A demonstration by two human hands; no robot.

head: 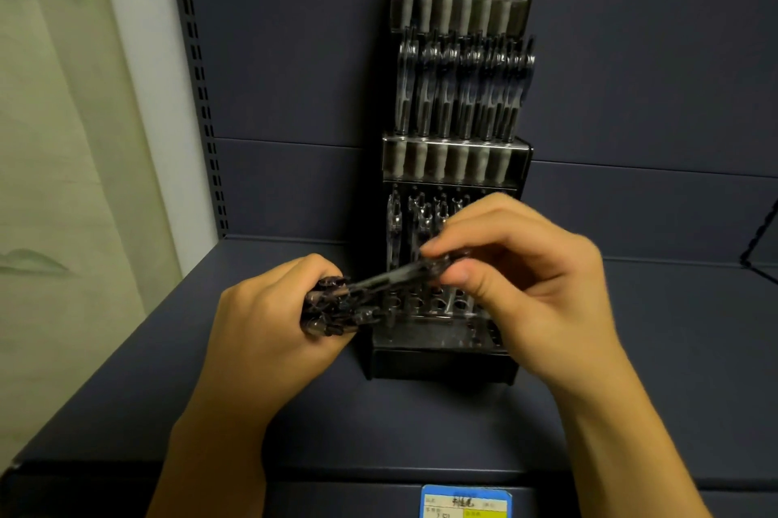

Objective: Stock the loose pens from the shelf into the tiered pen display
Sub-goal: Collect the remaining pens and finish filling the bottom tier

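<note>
Dark pens bunched in left hand as stock; right hand grip pinching one pen, probably for tiered pen display at shelf back edge.

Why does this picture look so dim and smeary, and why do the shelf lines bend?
Head view: dim light; the pens between left hand and right hand are blurred; glare on the display; the wide lens curves the shelf edges.

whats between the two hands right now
In the head view, one dark pen spans the gap, pinched by the right hand and running down into the bundle of pens gripped by the left hand.
</note>
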